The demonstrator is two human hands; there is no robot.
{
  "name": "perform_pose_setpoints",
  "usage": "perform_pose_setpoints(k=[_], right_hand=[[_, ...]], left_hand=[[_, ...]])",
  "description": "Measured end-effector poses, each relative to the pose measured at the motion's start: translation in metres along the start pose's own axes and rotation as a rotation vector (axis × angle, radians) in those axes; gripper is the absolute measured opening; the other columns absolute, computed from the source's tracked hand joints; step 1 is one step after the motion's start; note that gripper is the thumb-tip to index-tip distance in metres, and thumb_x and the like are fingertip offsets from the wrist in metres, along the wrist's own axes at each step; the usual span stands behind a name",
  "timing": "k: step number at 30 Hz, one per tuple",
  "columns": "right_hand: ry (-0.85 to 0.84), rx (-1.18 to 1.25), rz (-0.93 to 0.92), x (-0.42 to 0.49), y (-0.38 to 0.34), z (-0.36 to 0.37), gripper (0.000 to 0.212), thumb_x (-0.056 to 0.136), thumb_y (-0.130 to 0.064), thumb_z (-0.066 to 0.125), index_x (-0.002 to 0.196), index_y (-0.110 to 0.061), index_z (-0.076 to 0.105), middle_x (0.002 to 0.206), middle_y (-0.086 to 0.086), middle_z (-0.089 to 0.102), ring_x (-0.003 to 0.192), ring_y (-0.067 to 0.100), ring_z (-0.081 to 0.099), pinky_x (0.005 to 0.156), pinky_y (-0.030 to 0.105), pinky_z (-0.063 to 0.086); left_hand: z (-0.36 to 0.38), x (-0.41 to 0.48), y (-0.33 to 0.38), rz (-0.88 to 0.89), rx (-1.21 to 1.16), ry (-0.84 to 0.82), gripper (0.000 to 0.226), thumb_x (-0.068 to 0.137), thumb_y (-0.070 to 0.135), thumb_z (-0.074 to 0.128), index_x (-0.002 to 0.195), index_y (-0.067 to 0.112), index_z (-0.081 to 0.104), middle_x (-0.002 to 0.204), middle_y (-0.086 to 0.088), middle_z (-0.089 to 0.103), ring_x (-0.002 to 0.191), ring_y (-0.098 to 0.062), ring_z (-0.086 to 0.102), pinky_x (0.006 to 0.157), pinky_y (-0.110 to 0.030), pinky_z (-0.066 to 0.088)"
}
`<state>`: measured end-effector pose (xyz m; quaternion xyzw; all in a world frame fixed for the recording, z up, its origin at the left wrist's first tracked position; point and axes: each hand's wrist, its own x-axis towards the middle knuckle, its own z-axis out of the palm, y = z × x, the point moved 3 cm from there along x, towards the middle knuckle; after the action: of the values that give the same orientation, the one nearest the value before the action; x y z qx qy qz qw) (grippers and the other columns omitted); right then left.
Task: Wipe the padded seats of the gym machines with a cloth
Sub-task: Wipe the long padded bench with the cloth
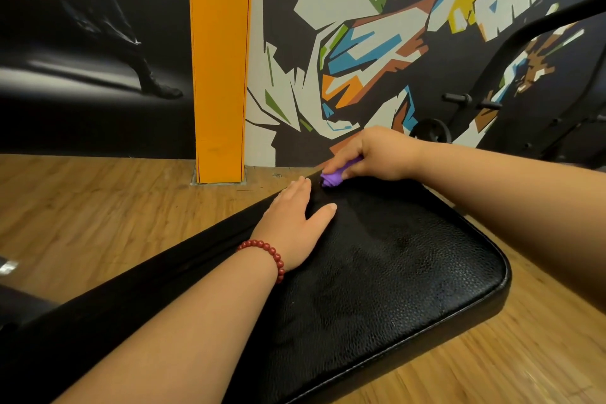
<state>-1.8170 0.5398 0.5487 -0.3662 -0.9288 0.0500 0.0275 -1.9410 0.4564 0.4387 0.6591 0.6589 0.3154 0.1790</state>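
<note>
Your right grip [377,154] clenches the bunched cloth [331,179] at the far corner of the seat [393,256], likely to press hard there; your left grip [295,223] lies flat, fingers straight, probably steadying it.

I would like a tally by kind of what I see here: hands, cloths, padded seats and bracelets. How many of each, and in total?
Hands: 2 (left hand, right hand)
Purple cloth: 1
Black padded seat: 1
Red bead bracelet: 1
Total: 5
</note>
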Motion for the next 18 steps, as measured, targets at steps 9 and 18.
perform_pose_setpoints(k=[9,18], right_hand=[[-0.018,-0.099,0.005,-0.001,-0.004,0.005,0.039,0.092,-0.020,0.064,0.128,-0.034,0.061,0.132,-0.006,0.060,0.119,0.012,0.052,0.096,0.020,0.036],[-0.016,-0.042,-0.040,-0.011,-0.006,0.002,0.032,0.088,-0.019,0.068,0.118,-0.031,0.069,0.118,-0.011,0.067,0.107,0.007,0.059,0.096,0.020,0.042]], left_hand=[[0.000,0.000,0.000,-0.008,0.003,0.009,0.069,0.098,0.054,0.037,0.155,0.023,0.013,0.162,0.007,0.010,0.148,-0.010,0.008,0.120,-0.033,0.013],[-0.001,0.000,-0.001,0.005,-0.016,0.016,0.060,0.102,0.044,0.034,0.154,0.022,0.015,0.161,0.007,0.013,0.148,-0.009,0.009,0.118,-0.030,0.013]])
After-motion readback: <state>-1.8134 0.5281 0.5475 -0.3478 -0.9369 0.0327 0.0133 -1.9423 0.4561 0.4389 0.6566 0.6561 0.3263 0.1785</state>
